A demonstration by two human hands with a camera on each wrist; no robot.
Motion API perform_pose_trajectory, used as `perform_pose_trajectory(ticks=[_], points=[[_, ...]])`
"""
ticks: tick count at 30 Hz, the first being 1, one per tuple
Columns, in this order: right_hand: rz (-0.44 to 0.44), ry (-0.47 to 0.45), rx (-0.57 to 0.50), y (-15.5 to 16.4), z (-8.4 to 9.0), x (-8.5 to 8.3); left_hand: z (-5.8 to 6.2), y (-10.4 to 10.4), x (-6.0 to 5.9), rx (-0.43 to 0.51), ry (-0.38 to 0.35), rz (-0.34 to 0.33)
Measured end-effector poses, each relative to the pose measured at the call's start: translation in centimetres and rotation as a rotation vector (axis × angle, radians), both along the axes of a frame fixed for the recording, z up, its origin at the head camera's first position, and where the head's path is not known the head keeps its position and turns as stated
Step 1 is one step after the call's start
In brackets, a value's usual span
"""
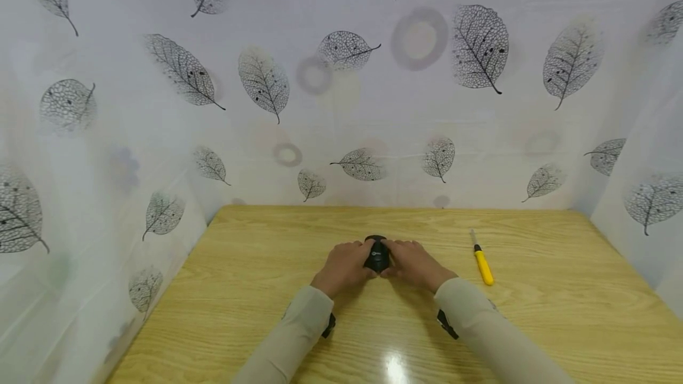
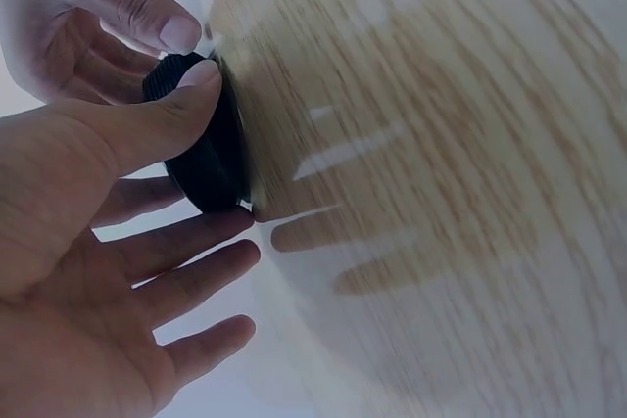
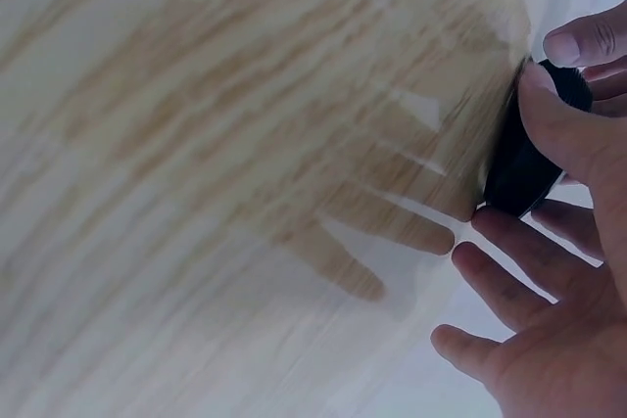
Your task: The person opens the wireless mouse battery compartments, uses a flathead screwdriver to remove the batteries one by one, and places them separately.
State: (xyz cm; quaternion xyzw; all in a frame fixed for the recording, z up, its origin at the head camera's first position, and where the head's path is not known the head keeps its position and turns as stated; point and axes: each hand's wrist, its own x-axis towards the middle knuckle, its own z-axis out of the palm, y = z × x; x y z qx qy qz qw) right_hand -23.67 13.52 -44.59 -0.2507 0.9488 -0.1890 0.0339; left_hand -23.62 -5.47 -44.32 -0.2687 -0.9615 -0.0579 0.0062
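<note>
A small black rounded object (image 1: pixel 377 257) with a pale mark on top and a ribbed end rests on the wooden table; its kind is unclear. From its left side my left hand (image 1: pixel 347 262) holds it between thumb and fingers. My right hand (image 1: pixel 417 264) grips the opposite side in the same way. In the left wrist view, the left thumb (image 2: pixel 167 119) lies over the ribbed end while the lower fingers spread out near the tabletop. The right wrist view shows the right thumb (image 3: pixel 555 116) on the black object (image 3: pixel 524 168), partly hiding it.
To the right of my hands lies a screwdriver (image 1: pixel 484 265) with a yellow handle, its shaft pointing away from me. The glossy wood-grain table (image 1: pixel 256 253) ends at a pale curtain (image 1: pixel 357 117) printed with leaves, which also hangs along both sides.
</note>
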Motion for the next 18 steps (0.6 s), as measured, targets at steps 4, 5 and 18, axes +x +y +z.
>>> perform_pose_trajectory(ticks=[4, 5, 18], points=[[-0.009, 0.001, 0.012, 0.13, -0.11, -0.09, 0.02, 0.17, 0.06, -0.01, -0.002, -0.009], [-0.008, 0.001, 0.015, 0.15, -0.13, -0.09, 0.01, 0.22, 0.08, -0.01, -0.005, -0.009], [0.013, 0.019, 0.011, 0.6, -0.12, 0.5, 0.19, 0.41, 0.8, -0.054, 0.038, -0.036]])
